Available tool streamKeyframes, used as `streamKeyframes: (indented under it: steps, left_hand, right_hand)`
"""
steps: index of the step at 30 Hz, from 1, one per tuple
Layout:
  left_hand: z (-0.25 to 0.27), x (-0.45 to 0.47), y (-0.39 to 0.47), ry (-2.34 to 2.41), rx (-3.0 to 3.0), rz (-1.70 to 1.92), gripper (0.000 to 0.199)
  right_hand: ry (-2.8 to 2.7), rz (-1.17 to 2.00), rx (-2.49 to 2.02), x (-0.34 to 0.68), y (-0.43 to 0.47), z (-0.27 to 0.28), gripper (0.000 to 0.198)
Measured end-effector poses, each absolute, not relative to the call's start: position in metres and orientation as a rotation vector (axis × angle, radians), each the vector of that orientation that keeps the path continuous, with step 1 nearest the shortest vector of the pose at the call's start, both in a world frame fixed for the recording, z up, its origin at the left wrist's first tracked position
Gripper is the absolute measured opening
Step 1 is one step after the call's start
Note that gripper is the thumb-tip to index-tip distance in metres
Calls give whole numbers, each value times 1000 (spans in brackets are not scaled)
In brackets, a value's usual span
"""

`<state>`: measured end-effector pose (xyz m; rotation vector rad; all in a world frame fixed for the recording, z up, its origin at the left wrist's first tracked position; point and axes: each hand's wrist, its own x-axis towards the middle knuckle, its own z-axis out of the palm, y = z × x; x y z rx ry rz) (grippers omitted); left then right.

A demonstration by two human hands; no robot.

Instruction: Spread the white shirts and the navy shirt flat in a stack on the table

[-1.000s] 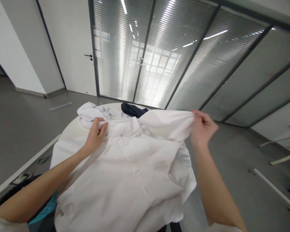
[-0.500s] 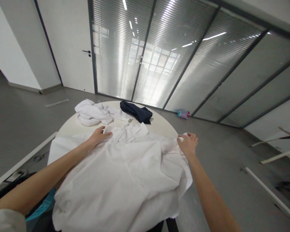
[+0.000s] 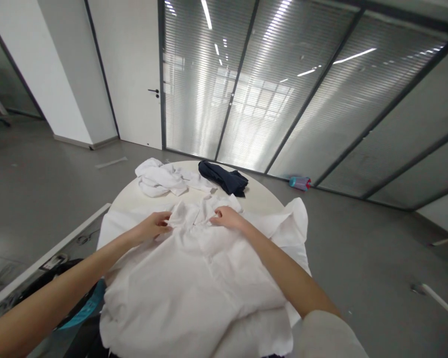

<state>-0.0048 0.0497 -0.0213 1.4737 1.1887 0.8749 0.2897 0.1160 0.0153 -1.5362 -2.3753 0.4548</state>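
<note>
A white shirt (image 3: 197,278) is spread over the round table, its lower part hanging over the near edge toward me. Its collar (image 3: 199,209) points to the far side. At the left of the collar, my left hand (image 3: 156,226) has its fingers bent around a fold of the cloth. My right hand (image 3: 227,218) pinches the fabric at the right side of the collar, its fingertips partly hidden. One sleeve (image 3: 296,219) lies out to the right, past the table edge.
On the far part of the round table (image 3: 261,196) lie a crumpled white garment (image 3: 159,179) and a folded dark navy cloth (image 3: 224,178). A striped blue-and-red object (image 3: 299,183) rests on the floor by the glass partition. A dark and turquoise item (image 3: 84,308) is below left.
My right hand has left the right-hand end of the shirt and moved left to the collar. My left hand stays near the collar's left side. The view has shifted slightly.
</note>
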Motion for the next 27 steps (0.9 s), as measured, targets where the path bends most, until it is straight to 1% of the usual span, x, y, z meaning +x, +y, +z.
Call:
streamKeyframes:
  steps: [3,5,8,10,12,16,19,21,24,27]
  left_hand:
    - [-19,6,53,1049,1652,940,33]
    - [-19,12,54,1056,1695,989,34]
    - [-21,13,52,1244,1698,1024,41]
    - [-22,8,43,1432,1663,959,48]
    - [-22,-1,28,1473,1626,812,48]
    - [-15,-23,-12,1167,1604,501,32]
    - [-10,-38,-38,1056,1593,458,30]
    - [-8,-45,-50,1100,1618,518,35]
    - [7,-50,-63,1386,1737,741,41]
    - [48,-47,-77,1745,1910,1070,42]
  right_hand:
    - [-2342,468,-1509,286,113,11,37]
    - [-2308,451,-1498,288,113,13,37]
    - [-2251,400,-1493,298,111,22,32]
    - [-2205,331,-1488,307,107,29,28]
    - [-2147,178,-1451,315,101,34,27]
    - [-2039,-234,-1313,327,78,45,27]
    - [-2017,-462,-1305,333,56,62,27]
    - [-2012,-585,-1339,338,41,79,26]
    - [-1976,-755,-1345,347,23,111,25]
    - [-1864,-890,-1276,359,11,151,26]
